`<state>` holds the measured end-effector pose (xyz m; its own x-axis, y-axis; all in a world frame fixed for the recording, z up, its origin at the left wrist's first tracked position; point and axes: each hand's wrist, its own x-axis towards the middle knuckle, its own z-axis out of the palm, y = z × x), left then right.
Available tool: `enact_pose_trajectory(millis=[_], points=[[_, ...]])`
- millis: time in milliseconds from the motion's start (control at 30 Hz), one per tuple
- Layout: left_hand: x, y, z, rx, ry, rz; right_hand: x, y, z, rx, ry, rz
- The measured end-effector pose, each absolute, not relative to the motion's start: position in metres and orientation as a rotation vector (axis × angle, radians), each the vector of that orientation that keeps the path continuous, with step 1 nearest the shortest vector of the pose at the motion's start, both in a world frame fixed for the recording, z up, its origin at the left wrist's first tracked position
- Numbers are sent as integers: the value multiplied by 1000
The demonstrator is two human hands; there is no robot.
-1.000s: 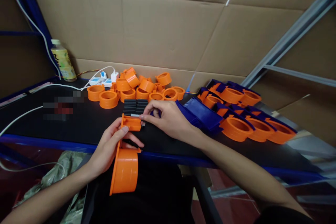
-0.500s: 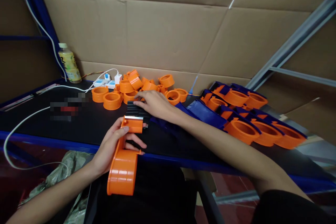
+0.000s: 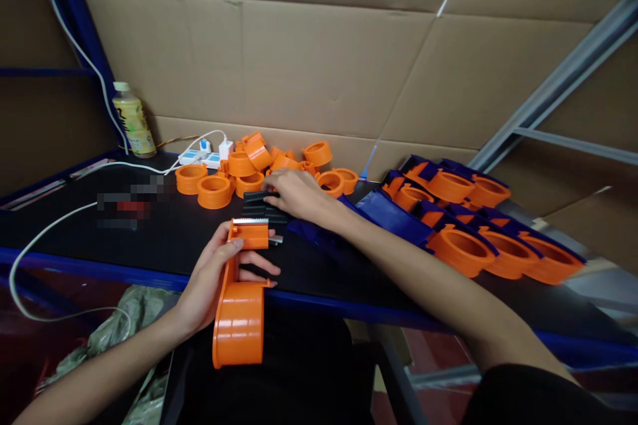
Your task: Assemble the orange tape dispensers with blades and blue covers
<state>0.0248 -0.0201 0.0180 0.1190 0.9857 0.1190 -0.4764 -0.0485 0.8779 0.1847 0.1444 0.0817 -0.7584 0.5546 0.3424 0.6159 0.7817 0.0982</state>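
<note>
My left hand (image 3: 209, 279) grips an orange tape-dispenser body (image 3: 240, 309) by its neck, holding it over the front edge of the black table (image 3: 149, 239). A toothed metal blade shows at its top end. My right hand (image 3: 294, 194) reaches forward, fingers curled down onto a stack of small black ribbed parts (image 3: 260, 204) in the middle of the table. Whether it has lifted one I cannot see.
A heap of orange rings (image 3: 249, 166) lies at the back. Assembled orange and blue dispensers (image 3: 463, 226) fill the right side. A drink bottle (image 3: 130, 121), a power strip (image 3: 202, 156) and white cables sit at the back left. Cardboard walls the rear.
My right hand left the dispenser's top and moved back onto the black parts. The left hand has kept the dispenser almost still, tilting it slightly.
</note>
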Motion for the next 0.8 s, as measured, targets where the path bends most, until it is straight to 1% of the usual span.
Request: enact_pose_trajectory(millis=[67, 200, 267, 533, 700, 800], points=[[25, -18, 15, 959, 684, 1401, 198, 138, 90, -839, -2615, -187], [26, -14, 9, 921, 657, 1497, 224, 116, 100, -692, -2516, 139], [27, -13, 7, 909, 649, 1519, 230, 102, 101, -650, -2499, 212], [28, -15, 10, 876, 688, 1498, 217, 65, 101, -649, -2517, -28], [27, -17, 12, 895, 710, 1449, 207, 45, 99, -778, -2663, -301], [27, -18, 13, 919, 699, 1416, 202, 35, 94, -781, -2684, -330]])
